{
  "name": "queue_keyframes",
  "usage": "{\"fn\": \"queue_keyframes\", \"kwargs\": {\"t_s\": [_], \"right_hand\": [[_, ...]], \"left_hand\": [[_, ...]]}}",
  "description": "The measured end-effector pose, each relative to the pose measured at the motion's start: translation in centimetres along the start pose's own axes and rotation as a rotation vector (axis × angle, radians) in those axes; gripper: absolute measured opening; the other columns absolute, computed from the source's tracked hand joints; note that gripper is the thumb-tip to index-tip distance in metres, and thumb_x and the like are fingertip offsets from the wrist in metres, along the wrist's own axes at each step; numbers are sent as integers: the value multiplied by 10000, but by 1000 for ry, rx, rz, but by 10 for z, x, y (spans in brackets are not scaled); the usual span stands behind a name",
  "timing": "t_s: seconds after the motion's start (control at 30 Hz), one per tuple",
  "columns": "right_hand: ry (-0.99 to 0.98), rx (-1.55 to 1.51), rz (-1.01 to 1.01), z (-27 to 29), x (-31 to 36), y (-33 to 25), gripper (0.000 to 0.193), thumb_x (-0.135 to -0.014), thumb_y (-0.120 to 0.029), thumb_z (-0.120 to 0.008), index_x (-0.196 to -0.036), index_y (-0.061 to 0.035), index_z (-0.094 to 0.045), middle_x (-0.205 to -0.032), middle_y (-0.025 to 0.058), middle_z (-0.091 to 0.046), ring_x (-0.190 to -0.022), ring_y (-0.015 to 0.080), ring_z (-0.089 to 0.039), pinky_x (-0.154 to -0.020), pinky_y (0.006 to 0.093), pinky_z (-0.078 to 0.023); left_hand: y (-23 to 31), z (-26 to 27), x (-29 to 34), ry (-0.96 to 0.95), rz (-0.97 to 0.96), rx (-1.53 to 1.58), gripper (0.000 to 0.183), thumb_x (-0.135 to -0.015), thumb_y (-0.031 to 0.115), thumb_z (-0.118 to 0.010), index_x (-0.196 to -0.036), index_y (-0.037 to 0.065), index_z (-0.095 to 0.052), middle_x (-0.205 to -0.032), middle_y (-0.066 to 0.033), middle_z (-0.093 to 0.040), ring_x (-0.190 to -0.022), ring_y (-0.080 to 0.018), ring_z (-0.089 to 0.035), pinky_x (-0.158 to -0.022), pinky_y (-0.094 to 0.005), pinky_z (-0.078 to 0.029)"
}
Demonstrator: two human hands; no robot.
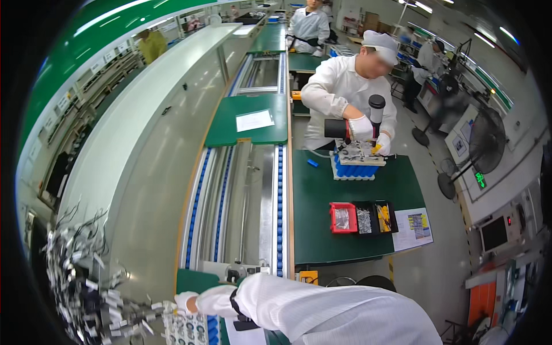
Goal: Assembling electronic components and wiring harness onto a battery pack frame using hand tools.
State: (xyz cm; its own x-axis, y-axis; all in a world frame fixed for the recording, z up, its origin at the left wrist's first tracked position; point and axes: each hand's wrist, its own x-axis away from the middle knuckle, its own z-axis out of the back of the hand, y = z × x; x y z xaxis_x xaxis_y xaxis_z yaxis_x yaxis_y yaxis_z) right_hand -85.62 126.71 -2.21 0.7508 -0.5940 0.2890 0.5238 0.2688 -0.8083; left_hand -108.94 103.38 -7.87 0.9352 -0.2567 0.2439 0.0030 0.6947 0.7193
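Note:
My right arm, in a white sleeve with a black strap at the wrist, stretches across the lower edge toward the left. The white-gloved right hand (185, 302) reaches the far edge of a block of cylindrical cells (183, 329) with a pale holder on top and blue sides. Its fingers are small and partly hidden, so I cannot make out whether they grip anything. Beside the hand, to the left, hangs a large tangled bunch of silver tabs on dark leads (86, 287). A white sheet (244, 334) lies under my forearm. My left hand is out of view.
A roller conveyor (241, 201) runs ahead, bridged by a green board (247, 115). At right, a co-worker in white holds a black tool (376, 112) over another blue cell block (355, 169) on a green table (313, 241). Small parts bins (343, 218) and a fan (486, 141) stand nearby.

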Motion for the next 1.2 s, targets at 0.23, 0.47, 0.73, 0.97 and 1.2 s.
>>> {"fn": "queue_keyframes", "kwargs": {"t_s": [0.23, 0.47, 0.73, 0.97, 1.2], "right_hand": [[-71, -56, 0, 30, 27, -55, 479, -805, -468, -654, -1007, -48, -765, -985, 207, -741, -929, 413, -713, -810, 480, -564], [-276, -525, 251, -17, 56, -7, 296, -896, -268, -703, -1127, -88, -746, -981, 118, -749, -826, 198, -692, -735, 357, -556], [-394, 26, 241, 16, 170, -57, 359, -904, -281, -724, -732, 29, -665, -565, 87, -566, -548, 121, -480, -498, 358, -373], [-897, 340, 512, -77, 280, -78, 333, -944, -294, -670, -821, 15, -684, -616, 115, -597, -559, 201, -534, -537, 373, -418], [-1231, 387, 714, -193, 416, -87, 384, -958, -345, -663, -845, 22, -672, -675, 185, -640, -593, 248, -590, -591, 386, -461]], "left_hand": [[0, -14, 27, -72, 22, 305, 352, -1037, 249, -423, -1303, 65, -561, -1253, -153, -624, -1097, -274, -605, -957, -383, -485], [-74, 32, 170, 243, -302, -85, 242, -1030, 241, -491, -1074, 65, -651, -859, -72, -670, -724, -247, -576, -671, -406, -500], [13, 112, 454, 43, 458, 306, 482, -1015, 348, -408, -1255, -21, -603, -1026, -247, -706, -925, -430, -654, -879, -440, -499], [-66, 74, 640, 564, 735, 457, 290, -1019, 243, -496, -1002, -2, -650, -942, -217, -677, -881, -379, -646, -795, -419, -502], [-126, 57, 780, 909, 962, 861, 398, -967, 137, -467, -1288, -66, -587, -977, -218, -703, -837, -284, -696, -751, -358, -542]]}}
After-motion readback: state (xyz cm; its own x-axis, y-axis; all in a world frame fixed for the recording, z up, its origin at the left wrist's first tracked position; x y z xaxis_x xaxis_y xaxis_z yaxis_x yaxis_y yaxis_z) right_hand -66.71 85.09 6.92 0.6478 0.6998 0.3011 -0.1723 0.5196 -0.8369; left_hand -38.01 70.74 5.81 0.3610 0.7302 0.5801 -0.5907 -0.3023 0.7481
